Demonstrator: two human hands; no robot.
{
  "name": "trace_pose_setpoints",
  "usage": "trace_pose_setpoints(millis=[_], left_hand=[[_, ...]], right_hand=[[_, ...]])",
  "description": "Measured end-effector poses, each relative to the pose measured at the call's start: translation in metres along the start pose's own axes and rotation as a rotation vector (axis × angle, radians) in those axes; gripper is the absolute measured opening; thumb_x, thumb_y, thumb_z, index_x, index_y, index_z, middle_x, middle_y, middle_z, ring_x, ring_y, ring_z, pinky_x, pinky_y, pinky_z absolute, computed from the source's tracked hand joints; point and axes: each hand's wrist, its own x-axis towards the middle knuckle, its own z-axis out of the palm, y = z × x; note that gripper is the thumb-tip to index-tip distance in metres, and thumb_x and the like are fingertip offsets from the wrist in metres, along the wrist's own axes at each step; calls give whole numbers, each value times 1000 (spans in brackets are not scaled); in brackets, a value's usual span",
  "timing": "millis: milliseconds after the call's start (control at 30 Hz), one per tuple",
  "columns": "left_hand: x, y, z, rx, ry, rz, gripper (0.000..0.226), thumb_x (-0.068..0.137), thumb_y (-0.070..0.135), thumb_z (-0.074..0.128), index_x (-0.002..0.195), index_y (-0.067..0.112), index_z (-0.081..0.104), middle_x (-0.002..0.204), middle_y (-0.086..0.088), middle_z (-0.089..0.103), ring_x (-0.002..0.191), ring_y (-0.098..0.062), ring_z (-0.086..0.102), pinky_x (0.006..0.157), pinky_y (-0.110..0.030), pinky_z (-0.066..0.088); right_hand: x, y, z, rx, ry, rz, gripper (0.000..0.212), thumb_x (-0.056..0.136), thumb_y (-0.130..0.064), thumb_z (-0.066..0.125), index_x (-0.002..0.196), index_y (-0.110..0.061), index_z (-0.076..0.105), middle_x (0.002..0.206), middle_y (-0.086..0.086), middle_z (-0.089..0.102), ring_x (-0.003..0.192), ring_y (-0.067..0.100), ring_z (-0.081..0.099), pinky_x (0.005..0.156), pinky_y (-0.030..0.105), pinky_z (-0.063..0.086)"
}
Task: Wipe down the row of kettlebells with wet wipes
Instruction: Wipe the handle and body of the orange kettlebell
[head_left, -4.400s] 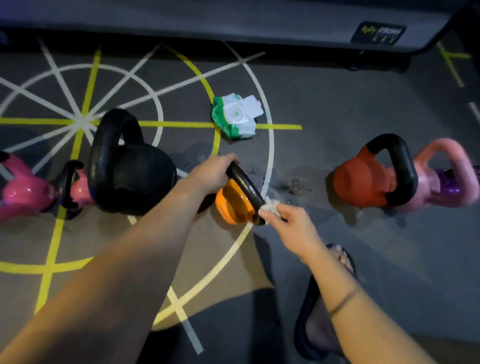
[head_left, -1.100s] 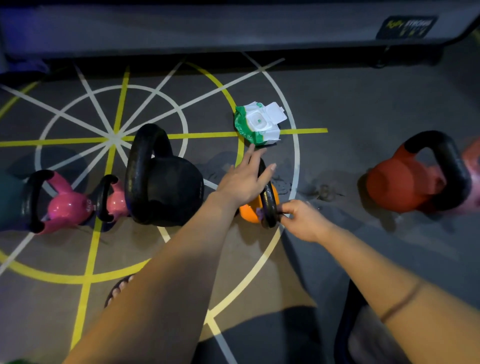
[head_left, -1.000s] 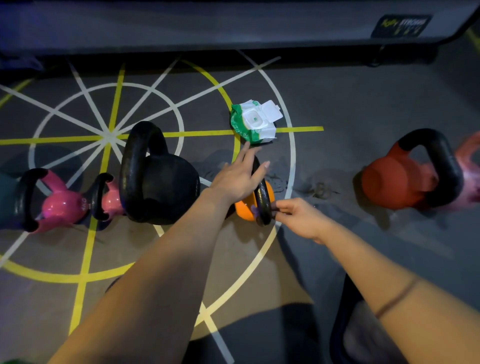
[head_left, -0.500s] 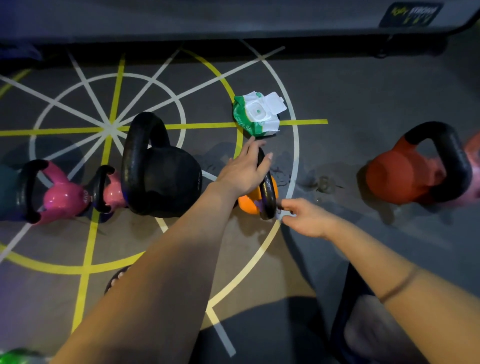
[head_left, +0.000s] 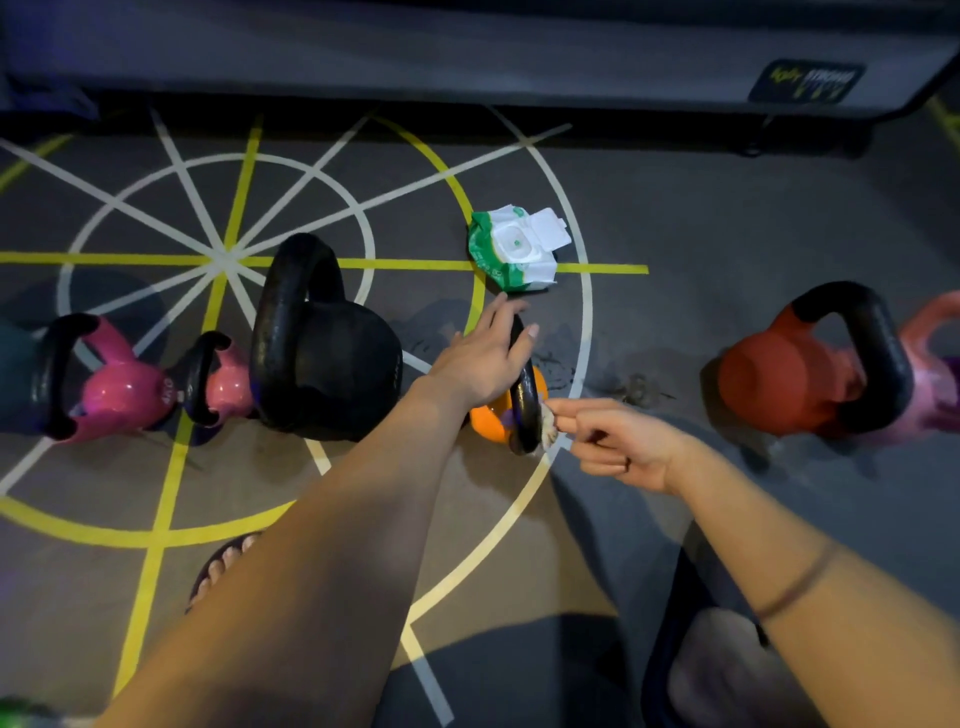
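Right hand (head_left: 618, 441), drawn back, pinches one crumpled white wipe (head_left: 546, 423) against the round orange kettlebell (head_left: 488, 421) handle; left hand (head_left: 483, 358) rests atop, fingers straight.

Bare floor (head_left: 665, 312) lay open at centre right between the orange kettlebell (head_left: 487, 422) and the red kettlebell (head_left: 779, 379), while the black kettlebell (head_left: 332, 364) crowded its left and the wipes pack (head_left: 514, 254) lay just above.
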Motion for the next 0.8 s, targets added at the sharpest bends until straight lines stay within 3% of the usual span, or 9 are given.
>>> trace_pose_setpoints(millis=[67,133,200,300,367,433,567,700,800], left_hand=[[-2,4,1,0,3,-12,52,106,58,20,152,34,27,171,7,4,151,-31,28,122,-58,16],[-2,7,0,-10,-2,-16,50,107,56,22,151,33,28,171,7,4,150,-31,30,121,-57,18],[-2,9,-1,-25,3,-19,49,107,56,22,150,33,29,171,7,5,150,-30,30,120,-56,21],[-4,11,1,-47,10,-28,47,107,55,23,149,34,30,170,8,6,148,-31,32,118,-57,25],[-5,14,1,-57,15,-36,47,108,54,24,149,33,31,170,8,6,148,-31,32,117,-58,27],[-5,17,2,-51,19,-34,47,108,53,24,150,32,31,170,8,6,149,-31,31,118,-58,26],[-4,16,1,-56,12,-30,47,108,54,24,149,33,31,170,8,7,148,-31,32,117,-58,26],[-4,9,0,-80,6,-31,47,107,55,24,149,35,31,170,10,6,148,-31,32,116,-56,27],[-4,8,0,-91,8,-15,48,106,58,24,147,36,34,170,10,6,150,-27,29,114,-51,30]], right_hand=[[0,8,-1,246,-13,-17,53,85,0,41,134,-8,61,113,16,58,39,4,20,36,18,23],[2,18,1,303,4,-39,62,85,4,33,142,-9,52,125,14,60,41,6,18,37,17,26],[4,27,1,92,45,-29,72,79,1,38,146,-23,50,113,22,55,44,10,24,41,22,28],[3,27,8,-525,178,18,74,81,-2,42,131,-54,56,108,31,57,57,19,42,53,29,41],[3,19,13,-763,249,53,63,89,-2,42,111,-58,61,98,5,70,62,16,50,61,31,46],[4,8,18,-844,267,75,51,94,-5,44,99,-53,60,67,-16,65,60,12,52,62,27,45],[10,4,24,-464,215,66,40,95,-3,43,118,-27,66,58,2,49,51,15,44,52,27,39],[12,0,20,59,96,-4,33,71,-1,41,76,-17,69,62,-1,36,44,8,29,42,20,27],[19,-4,19,335,73,-29,17,71,1,41,80,-10,51,63,-3,37,41,4,32,36,17,30]])
